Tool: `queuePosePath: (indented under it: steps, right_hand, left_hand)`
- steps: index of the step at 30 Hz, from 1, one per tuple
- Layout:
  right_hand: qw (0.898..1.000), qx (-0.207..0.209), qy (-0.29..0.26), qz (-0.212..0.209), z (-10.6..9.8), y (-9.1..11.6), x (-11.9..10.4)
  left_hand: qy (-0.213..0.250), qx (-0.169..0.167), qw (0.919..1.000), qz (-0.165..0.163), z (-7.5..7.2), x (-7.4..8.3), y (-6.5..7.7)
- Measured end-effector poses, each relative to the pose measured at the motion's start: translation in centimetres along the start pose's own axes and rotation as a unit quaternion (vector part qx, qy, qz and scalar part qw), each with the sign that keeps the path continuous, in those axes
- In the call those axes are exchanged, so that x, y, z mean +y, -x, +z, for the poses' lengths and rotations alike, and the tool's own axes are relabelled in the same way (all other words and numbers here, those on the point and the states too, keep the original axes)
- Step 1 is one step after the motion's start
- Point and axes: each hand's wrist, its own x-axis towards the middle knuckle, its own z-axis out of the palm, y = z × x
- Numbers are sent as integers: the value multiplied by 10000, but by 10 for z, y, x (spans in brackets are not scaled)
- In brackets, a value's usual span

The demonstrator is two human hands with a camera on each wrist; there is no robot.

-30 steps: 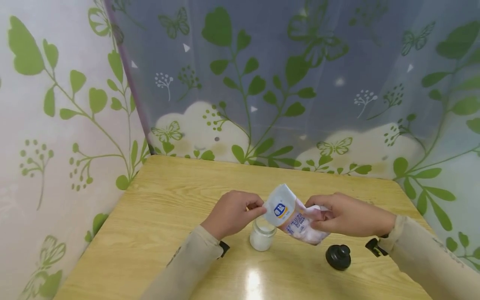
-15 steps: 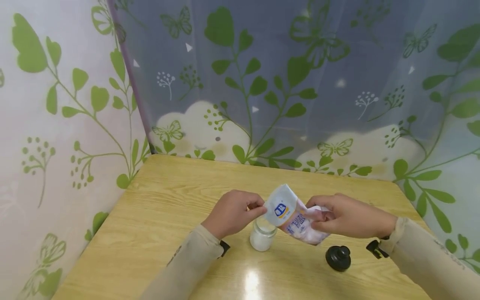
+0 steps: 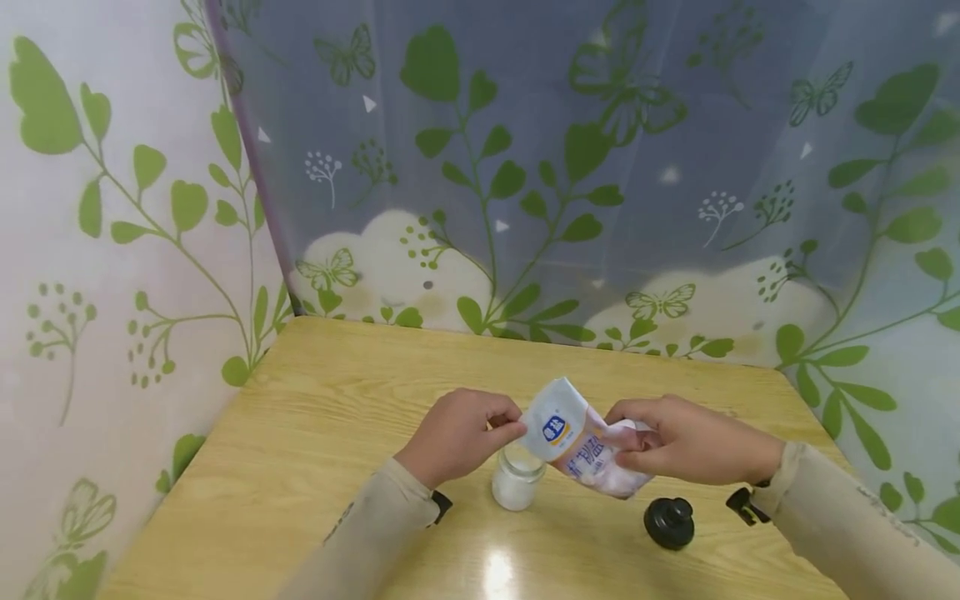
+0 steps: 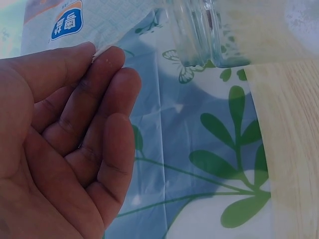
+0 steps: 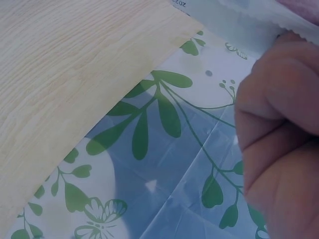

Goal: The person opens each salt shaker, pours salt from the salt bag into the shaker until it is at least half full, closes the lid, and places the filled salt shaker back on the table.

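Note:
A white and pink salt bag (image 3: 587,450) is tilted over a glass jar (image 3: 517,479), its printed front facing up. The pale end hangs above the jar's mouth and partly hides it. White contents show inside the jar. My left hand (image 3: 463,437) pinches a corner of the bag between thumb and forefinger; the left wrist view shows this pinch at the bag's edge (image 4: 107,30). Around the bag's other end, my right hand (image 3: 690,442) curls its fingers and thumb. In the right wrist view the right hand (image 5: 284,134) hides most of its grip.
A black knobbed lid (image 3: 670,523) lies on the wooden table (image 3: 352,375), right of the jar and below the right hand. Patterned curtains (image 3: 465,167) with green leaves stand behind the table and at both sides.
The head view has shifted slightly. Both hands keep their hold on the salt bag over the jar, with little visible movement.

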Motion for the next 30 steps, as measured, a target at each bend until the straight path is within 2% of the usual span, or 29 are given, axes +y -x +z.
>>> queuePosePath:
  steps: [8, 15, 25, 30]
  right_hand:
    - [10000, -85, -15, 9, -2, 0, 0]
    - [9999, -50, 24, -88, 1, -4, -1]
    - [9999, -13, -8, -143, 2, -3, 2]
    - [9999, -10, -114, -62, 2, -2, 3]
  left_hand:
    - [-21, 121, 9999, 51, -2, 0, -1]
    - [-77, 75, 9999, -95, -6, 0, 3]
    - [-17, 44, 9998, -174, -6, 1, 4]
    - [-46, 49, 9999, -106, -3, -1, 2]
